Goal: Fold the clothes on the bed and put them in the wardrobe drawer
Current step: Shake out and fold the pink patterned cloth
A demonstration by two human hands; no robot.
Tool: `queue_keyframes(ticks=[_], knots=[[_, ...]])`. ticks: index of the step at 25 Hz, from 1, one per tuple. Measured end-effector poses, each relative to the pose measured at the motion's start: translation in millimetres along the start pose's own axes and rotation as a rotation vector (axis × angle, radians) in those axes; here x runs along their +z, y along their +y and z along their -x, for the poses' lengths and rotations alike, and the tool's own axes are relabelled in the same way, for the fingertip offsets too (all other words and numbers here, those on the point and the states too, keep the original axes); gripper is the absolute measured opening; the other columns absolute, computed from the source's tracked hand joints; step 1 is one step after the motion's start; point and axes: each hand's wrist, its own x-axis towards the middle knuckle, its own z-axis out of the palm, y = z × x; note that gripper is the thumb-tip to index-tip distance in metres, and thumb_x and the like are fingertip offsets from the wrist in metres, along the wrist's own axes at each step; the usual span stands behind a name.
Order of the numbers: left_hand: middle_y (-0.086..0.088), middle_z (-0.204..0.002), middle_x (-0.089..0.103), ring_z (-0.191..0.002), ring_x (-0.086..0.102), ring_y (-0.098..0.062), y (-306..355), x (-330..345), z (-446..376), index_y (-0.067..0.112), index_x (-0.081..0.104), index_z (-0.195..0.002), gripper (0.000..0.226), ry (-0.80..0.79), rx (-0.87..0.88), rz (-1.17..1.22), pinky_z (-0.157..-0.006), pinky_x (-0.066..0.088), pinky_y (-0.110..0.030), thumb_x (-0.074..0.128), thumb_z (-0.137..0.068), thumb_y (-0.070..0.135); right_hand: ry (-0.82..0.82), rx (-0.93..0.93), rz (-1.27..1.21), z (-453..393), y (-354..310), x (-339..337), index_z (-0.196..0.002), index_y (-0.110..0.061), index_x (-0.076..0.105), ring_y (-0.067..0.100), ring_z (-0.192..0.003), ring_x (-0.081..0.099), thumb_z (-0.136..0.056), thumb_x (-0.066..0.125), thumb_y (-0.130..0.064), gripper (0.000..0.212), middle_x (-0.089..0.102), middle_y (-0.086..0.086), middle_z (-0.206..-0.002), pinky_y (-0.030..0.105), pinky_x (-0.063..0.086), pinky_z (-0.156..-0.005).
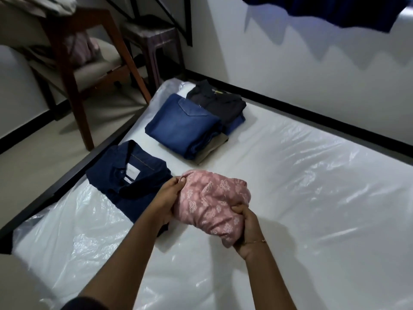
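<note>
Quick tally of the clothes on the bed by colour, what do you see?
Pink: 1, pink patterned garment, held in both hands
Navy: 1, navy shirt
Blue denim: 1, denim garment
Dark grey: 1, dark grey shirt
Total: 4 clearly visible; layers underneath unclear.

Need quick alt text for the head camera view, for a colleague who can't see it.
Both hands, left hand and right hand, grip a bunched pink patterned cloth above a plastic-covered mattress. A folded navy shirt lies to its left, with folded jeans and a dark shirt stacked farther back.
</note>
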Motion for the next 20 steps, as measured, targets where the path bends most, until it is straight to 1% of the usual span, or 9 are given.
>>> queue_keyframes(ticks=[3,5,8,11,13,15,17,18,20], knots=[[-0.006,-0.086,0.066,-0.078,0.062,-0.019,55,-10,-46,0.014,0.060,-0.088,0.017,-0.009,0.077,-0.029,-0.072,0.052,-0.032,0.047,-0.098,0.020,0.050,-0.058,0.001,-37,-31,45,-0.087,-0.008,0.062,0.024,-0.073,0.061,-0.085,0.043,-0.008,0.020,0.067,0.007,-0.076,0.028,0.047,-0.062],[-0.004,-0.085,0.065,-0.077,0.060,-0.017,90,-23,-86,0.015,0.060,-0.085,0.019,-0.009,0.125,-0.097,-0.069,0.051,-0.031,0.047,-0.098,0.021,0.106,-0.085,0.008,-71,-45,79,-0.086,-0.009,0.062,0.025,-0.074,0.060,-0.084,0.043,-0.006,0.020,0.067,0.006,-0.074,0.030,0.046,-0.064],[-0.004,-0.083,0.063,-0.077,0.058,-0.019,140,-45,-156,0.015,0.058,-0.082,0.021,0.007,0.188,-0.174,-0.068,0.049,-0.030,0.047,-0.098,0.022,0.194,-0.118,-0.015,-132,-61,132,-0.087,-0.008,0.062,0.026,-0.074,0.058,-0.081,0.044,-0.005,0.020,0.065,0.008,-0.080,0.031,0.046,-0.068],[-0.002,-0.078,0.060,-0.073,0.055,-0.015,174,-50,-208,0.016,0.054,-0.078,0.025,0.018,0.282,-0.210,-0.060,0.045,-0.027,0.044,-0.100,0.020,0.248,-0.173,-0.055,-175,-77,172,-0.086,-0.009,0.062,0.026,-0.072,0.058,-0.080,0.046,-0.005,0.017,0.063,0.007,-0.079,0.030,0.046,-0.067],[-0.001,-0.080,0.059,-0.072,0.054,-0.012,190,-49,-242,0.017,0.053,-0.079,0.024,0.010,0.332,-0.247,-0.062,0.046,-0.025,0.042,-0.100,0.020,0.280,-0.226,-0.082,-203,-87,188,-0.078,-0.010,0.062,0.024,-0.068,0.058,-0.080,0.047,-0.003,0.016,0.062,0.006,-0.073,0.029,0.047,-0.065],[0.000,-0.082,0.058,-0.075,0.053,-0.010,197,-47,-272,0.018,0.053,-0.080,0.024,-0.009,0.374,-0.281,-0.065,0.046,-0.022,0.041,-0.100,0.019,0.338,-0.297,-0.045,-231,-94,191,-0.074,-0.010,0.061,0.021,-0.066,0.058,-0.078,0.050,-0.003,0.014,0.061,0.003,-0.071,0.027,0.046,-0.062],[0.001,-0.082,0.058,-0.077,0.052,-0.011,193,-46,-295,0.019,0.054,-0.079,0.025,-0.002,0.388,-0.342,-0.069,0.045,-0.021,0.041,-0.100,0.018,0.430,-0.369,0.060,-255,-95,188,-0.080,-0.008,0.061,0.024,-0.073,0.059,-0.071,0.054,-0.006,0.012,0.060,0.004,-0.077,0.026,0.045,-0.059],[0.002,-0.083,0.058,-0.080,0.052,-0.013,190,-47,-304,0.019,0.054,-0.078,0.026,0.008,0.386,-0.372,-0.072,0.045,-0.023,0.041,-0.100,0.018,0.460,-0.401,0.119,-263,-94,186,-0.088,-0.006,0.061,0.025,-0.077,0.059,-0.069,0.055,-0.006,0.020,0.060,0.005,-0.081,0.026,0.045,-0.059],[0.002,-0.084,0.058,-0.086,0.052,-0.016,179,-49,-323,0.018,0.055,-0.077,0.027,0.021,0.371,-0.401,-0.082,0.046,-0.031,0.041,-0.100,0.018,0.480,-0.431,0.176,-273,-88,183,-0.102,-0.007,0.057,0.021,-0.077,0.058,-0.074,0.052,0.002,0.030,0.059,0.003,-0.085,0.025,0.044,-0.058]])
